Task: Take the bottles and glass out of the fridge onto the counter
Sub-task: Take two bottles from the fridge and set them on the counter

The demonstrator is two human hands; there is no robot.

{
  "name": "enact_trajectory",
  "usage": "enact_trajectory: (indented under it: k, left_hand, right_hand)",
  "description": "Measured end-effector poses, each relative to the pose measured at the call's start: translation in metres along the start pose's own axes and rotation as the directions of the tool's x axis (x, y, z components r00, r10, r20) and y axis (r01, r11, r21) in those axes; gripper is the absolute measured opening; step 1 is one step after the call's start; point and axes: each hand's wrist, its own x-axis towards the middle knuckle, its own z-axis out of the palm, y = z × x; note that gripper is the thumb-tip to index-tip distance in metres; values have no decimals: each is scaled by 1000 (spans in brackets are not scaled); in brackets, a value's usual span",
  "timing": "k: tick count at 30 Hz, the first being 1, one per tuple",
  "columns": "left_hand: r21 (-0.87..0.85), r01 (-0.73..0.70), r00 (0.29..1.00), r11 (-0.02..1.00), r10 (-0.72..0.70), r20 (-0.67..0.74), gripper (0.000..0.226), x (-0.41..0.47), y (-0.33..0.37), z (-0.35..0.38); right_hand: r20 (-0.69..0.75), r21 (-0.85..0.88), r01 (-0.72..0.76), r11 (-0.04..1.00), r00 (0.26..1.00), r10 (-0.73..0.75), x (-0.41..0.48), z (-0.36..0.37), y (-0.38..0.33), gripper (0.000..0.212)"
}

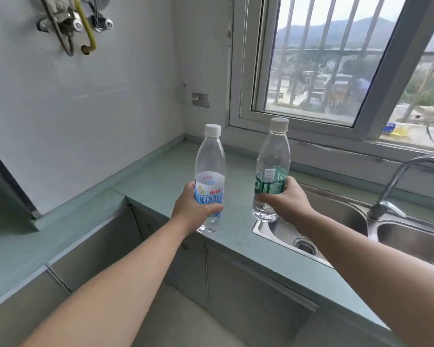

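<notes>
The blue-labelled bottle [210, 169] stands upright in the left hand [189, 207], gripped round its label band. The fingers wrap the far side and the thumb crosses the front just under the printed characters, so the white cap and clear shoulder rise well above the hand and the base shows below it. The left forearm reaches in from the lower left, almost straight, with the wrist level. The bottle's base sits over the front part of the pale green worktop [158, 176], near its edge — whether it touches the surface cannot be told.

Just to the right, apart from the first, the green-labelled bottle [272, 159] is held by the right hand [287, 200]. It leans slightly, cap tilted to the right. The hand grips it low, over the bottom of the green label, with the thumb across the front and the fingers curled behind. A little water shows in the bottom. Its base hangs by the near left corner of the steel sink [261, 227] — contact with the worktop is unclear. The right forearm comes in from the lower right, crossing over the sink basin.

Further right the tap [396, 182] arches over the sink, below the barred window [311, 58].
</notes>
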Motion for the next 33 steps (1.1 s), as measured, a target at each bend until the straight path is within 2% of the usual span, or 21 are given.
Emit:
enact_trajectory:
  k: [4, 13, 17, 24, 28, 33]
  left_hand:
    - [28, 20, 1000, 999, -20, 1, 56, 50, -3, 2]
    - [112, 99, 990, 989, -86, -115, 52, 165, -11, 13]
    - [133, 179, 983, 975, -170, -76, 62, 207, -35, 23]
    - [148, 252, 966, 956, -258, 24, 64, 286, -86, 44]
    - [179, 246, 958, 953, -267, 104, 65, 328, -103, 57]
    - [179, 241, 955, 954, -266, 130, 67, 373, -117, 60]
  right_hand:
    - [23, -71, -13, 997, 1000, 15, 62, 21, 7, 60]
    - [126, -69, -37, 997, 991, 46, 187, 58, 5, 66]
    - [143, -108, -74, 991, 986, 89, 219, 82, 21, 62]
    - [86, -90, -207, 974, 973, 215, 270, 129, 57, 59]
    - [39, -113, -271, 956, 960, 277, 299, 156, 70, 58]
    - [-23, -70, -330, 941, 944, 329, 338, 183, 71, 55]
